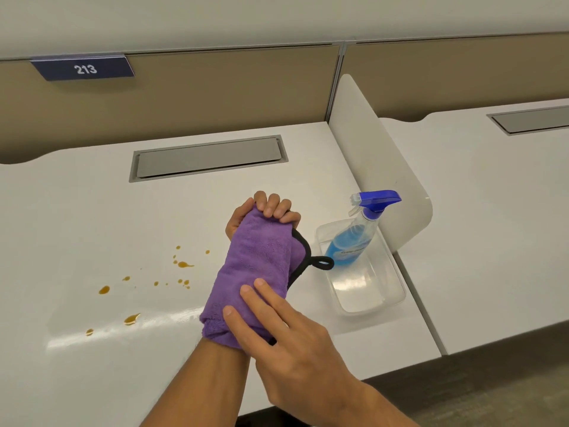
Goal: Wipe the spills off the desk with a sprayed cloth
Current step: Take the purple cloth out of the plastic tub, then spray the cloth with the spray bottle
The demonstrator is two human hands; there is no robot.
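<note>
A purple cloth [255, 266] with a black edge and hanging loop is draped over my left hand [271, 211], whose fingers curl over its far end and grip it. My right hand [286, 337] lies flat on the near end of the cloth, fingers spread, pressing it against my left wrist. Several brown spill drops [181, 264] are scattered on the white desk [77, 229] to the left of my hands. A spray bottle [354, 238] with blue liquid and a blue trigger leans in a clear tray to the right.
The clear plastic tray [369, 291] sits near the desk's right edge. A white divider panel [378, 161] separates this desk from the neighbouring one. A grey cable hatch [209, 158] lies at the back. A sign reading 213 [84, 69] hangs on the partition.
</note>
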